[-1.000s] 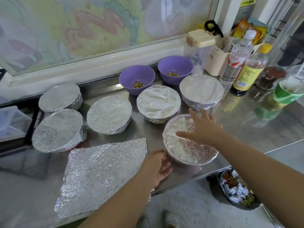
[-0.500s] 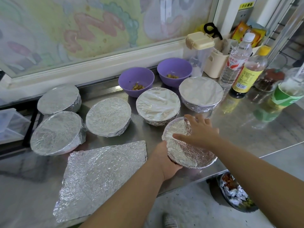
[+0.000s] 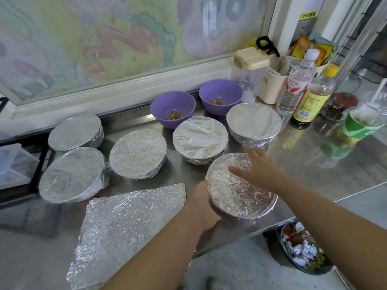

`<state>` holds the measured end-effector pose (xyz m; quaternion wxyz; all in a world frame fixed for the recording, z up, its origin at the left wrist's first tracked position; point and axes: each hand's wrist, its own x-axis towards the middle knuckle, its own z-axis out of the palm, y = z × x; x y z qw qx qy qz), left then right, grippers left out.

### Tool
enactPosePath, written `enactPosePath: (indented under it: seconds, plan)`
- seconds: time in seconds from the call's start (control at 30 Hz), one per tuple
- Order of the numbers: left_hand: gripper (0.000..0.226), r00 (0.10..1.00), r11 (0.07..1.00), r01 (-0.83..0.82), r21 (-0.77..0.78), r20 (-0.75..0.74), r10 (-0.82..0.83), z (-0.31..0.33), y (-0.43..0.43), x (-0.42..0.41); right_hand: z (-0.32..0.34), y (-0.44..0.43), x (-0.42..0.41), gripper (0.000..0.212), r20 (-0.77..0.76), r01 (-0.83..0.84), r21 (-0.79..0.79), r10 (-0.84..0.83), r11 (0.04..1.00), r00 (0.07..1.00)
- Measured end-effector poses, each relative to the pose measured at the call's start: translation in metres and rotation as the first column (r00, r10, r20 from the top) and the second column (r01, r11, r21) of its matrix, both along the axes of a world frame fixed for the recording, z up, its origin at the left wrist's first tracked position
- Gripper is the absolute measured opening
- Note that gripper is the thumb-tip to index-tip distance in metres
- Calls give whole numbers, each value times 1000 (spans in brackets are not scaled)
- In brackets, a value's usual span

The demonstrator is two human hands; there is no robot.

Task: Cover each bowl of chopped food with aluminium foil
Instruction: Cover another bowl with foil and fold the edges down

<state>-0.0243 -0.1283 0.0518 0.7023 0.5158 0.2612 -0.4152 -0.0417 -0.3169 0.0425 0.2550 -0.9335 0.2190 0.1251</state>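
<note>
Now, the wrapped bowl [image 3: 240, 191] sits just right of the loose foil sheet [image 3: 129, 222], close to the table [image 3: 303, 164] edge. The left grip [image 3: 206, 206] curls round its side and the right grip [image 3: 257, 168] lies spread flat on top. Press too hard and that thin foil tears or caves, I'd say, and a nudge could tip it off. Two purple bowls [image 3: 167, 103] beyond the sheet stand uncovered.

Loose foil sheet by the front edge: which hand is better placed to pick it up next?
Left, probably. The left hand grips the nearest covered bowl just beside the loose foil sheet; the right hand is spread over that bowl's far side.
</note>
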Motion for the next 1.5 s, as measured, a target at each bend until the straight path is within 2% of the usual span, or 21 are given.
enactPosePath:
  seconds: [0.07,0.1,0.13,0.17,0.2,0.27,0.37,0.43,0.67,0.83,0.87,0.93,1.0,1.1,1.17,1.23,1.5]
  plan:
    - [41,978,991,-97,96,195,77,-13,2,8,-7,-4,-12,100,156,145,72,-154,987,976]
    - [48,949,981,-92,169,314,35,-12,3,10,-13,-5,-21,86,231,232,181,-270,956,935]
    - [51,902,971,-71,228,431,-35,-18,1,13,-18,-1,-31,73,285,304,340,-405,890,869]
    - [49,872,963,-39,267,479,-97,-26,-1,16,-24,3,-39,61,296,353,498,-538,792,790]
    - [44,852,963,-23,270,509,-122,-31,-4,18,-28,9,-46,50,283,369,622,-638,691,716]
    - [37,827,965,-5,261,543,-143,-27,-9,16,-32,15,-53,33,225,381,743,-741,551,632]
    - [34,805,953,0,303,565,-179,-27,-11,16,-36,15,-52,35,97,380,852,-820,362,564]
    - [34,790,934,-9,357,575,-212,-33,-12,15,-39,13,-49,30,63,378,872,-836,312,546]
    - [35,781,898,-45,437,576,-242,-38,-15,12,-36,15,-46,29,118,411,829,-837,379,534]
    - [34,778,911,-70,406,593,-205,-35,-7,1,-30,16,-53,28,86,390,833,-789,392,608]
    - [33,781,919,-63,389,593,-197,-33,-3,2,-25,13,-53,27,99,379,822,-762,425,640]
    - [33,759,926,-44,376,615,-214,-29,3,10,-18,-1,-48,25,226,356,680,-645,641,730]
    - [36,673,907,10,422,667,-318,-25,5,22,-9,-15,-33,33,320,263,523,-473,811,821]
    - [33,555,842,69,534,682,-478,-19,-1,32,-1,-21,-3,31,336,31,353,-157,935,929]
    - [32,512,818,75,570,682,-522,-19,-6,33,-2,-21,11,27,314,-42,267,-46,963,948]
    - [35,498,815,85,573,684,-532,-22,-8,32,-6,-23,16,23,296,-48,242,-27,969,955]
    - [34,557,843,28,537,692,-459,-33,-11,23,-24,-26,17,19,292,-8,270,-74,963,954]
